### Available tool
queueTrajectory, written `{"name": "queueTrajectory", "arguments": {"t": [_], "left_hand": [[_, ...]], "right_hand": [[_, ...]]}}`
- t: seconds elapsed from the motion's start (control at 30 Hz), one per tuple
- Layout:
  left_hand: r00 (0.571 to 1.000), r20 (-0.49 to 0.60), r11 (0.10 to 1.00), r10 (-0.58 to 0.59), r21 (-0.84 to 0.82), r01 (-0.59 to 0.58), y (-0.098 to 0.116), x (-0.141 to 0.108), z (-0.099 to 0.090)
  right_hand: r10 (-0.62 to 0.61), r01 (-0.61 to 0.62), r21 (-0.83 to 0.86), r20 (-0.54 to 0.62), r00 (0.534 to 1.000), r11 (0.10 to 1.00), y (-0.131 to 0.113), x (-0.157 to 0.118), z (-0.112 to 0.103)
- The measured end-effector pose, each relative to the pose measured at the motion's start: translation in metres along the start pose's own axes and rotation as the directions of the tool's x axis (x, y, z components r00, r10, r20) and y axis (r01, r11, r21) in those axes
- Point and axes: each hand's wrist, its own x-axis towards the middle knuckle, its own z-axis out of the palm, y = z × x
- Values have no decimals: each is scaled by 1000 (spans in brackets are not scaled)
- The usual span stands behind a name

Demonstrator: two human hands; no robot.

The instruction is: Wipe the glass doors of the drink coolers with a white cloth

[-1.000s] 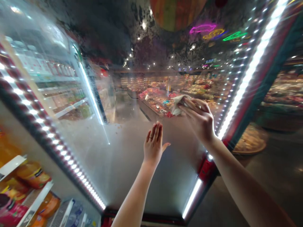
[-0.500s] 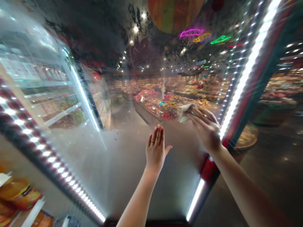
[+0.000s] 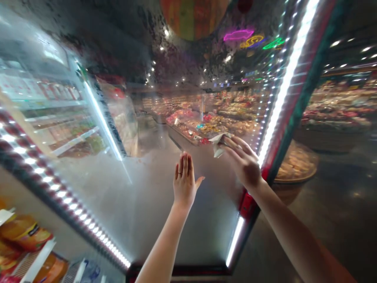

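Note:
A glass door (image 3: 159, 220), fogged over its lower part and clearer above, fills the middle of the view. My left hand (image 3: 184, 181) lies flat against the fogged glass, fingers stretched out, with a ring on one finger and the thumb apart. To its upper right, my right hand (image 3: 243, 161) presses a crumpled white cloth (image 3: 218, 142) to the glass near the door's right side. The cloth sits under and beyond its fingertips.
Bright light strips run along the left (image 3: 61, 193) and right (image 3: 284, 88) door edges. Orange bottles (image 3: 25, 232) stand on a shelf at lower left. Food displays (image 3: 188, 131) show through the glass; a round display (image 3: 297, 161) stands at right.
The door's right edge and both my hands appear shifted left in view. My right hand and the cloth have moved left, closer to my left hand, which stays flat on the glass.

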Motion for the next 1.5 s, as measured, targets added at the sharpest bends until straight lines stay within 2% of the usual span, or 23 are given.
{"name": "queueTrajectory", "arguments": {"t": [0.07,0.13,0.23,0.3,0.4,0.47,0.53,0.63,0.77,0.87,1.0,1.13,1.23,1.33,1.5], "left_hand": [[999,-30,1000,-27,-16,26,5,0,0],[998,-50,999,-46,-31,45,11,2,0],[999,-33,998,-16,-59,14,27,7,1],[1000,-4,997,26,-77,-26,39,11,2],[996,45,993,74,-94,-69,54,14,6],[992,88,992,94,-94,-86,61,14,9],[986,134,992,102,-81,-92,64,12,14],[979,187,995,86,-57,-77,65,9,19],[981,191,998,45,-41,-38,65,9,21],[991,121,997,57,-57,-50,66,9,17],[997,-66,989,46,-140,-55,74,18,8],[958,-242,943,153,-255,-215,88,47,1],[931,-310,888,195,-347,-302,101,71,-1],[927,-347,872,144,-398,-284,113,87,0],[929,-370,915,-13,-380,-138,131,104,8]], "right_hand": [[-3,4,-17,32,999,1000,6,-12,-8],[49,-47,-56,28,998,997,14,-14,-13],[142,-144,-88,-28,989,986,21,-2,-12],[153,-156,-65,-60,986,986,20,8,-9],[63,-63,2,15,998,998,17,6,-9],[-34,31,35,102,994,999,19,-5,-14],[-83,77,43,151,985,996,28,-19,-23],[-17,15,13,132,991,1000,43,-27,-31],[80,-78,-22,81,993,997,49,-13,-26],[109,-105,-38,130,986,994,45,-5,-20],[64,-61,-21,222,973,998,49,-12,-22],[2,-5,19,160,987,1000,61,-21,-23],[109,-108,-14,98,989,994,66,-22,-19],[161,-162,5,91,983,987,70,-22,-15],[63,-66,46,78,995,997,79,-38,-20]]}}
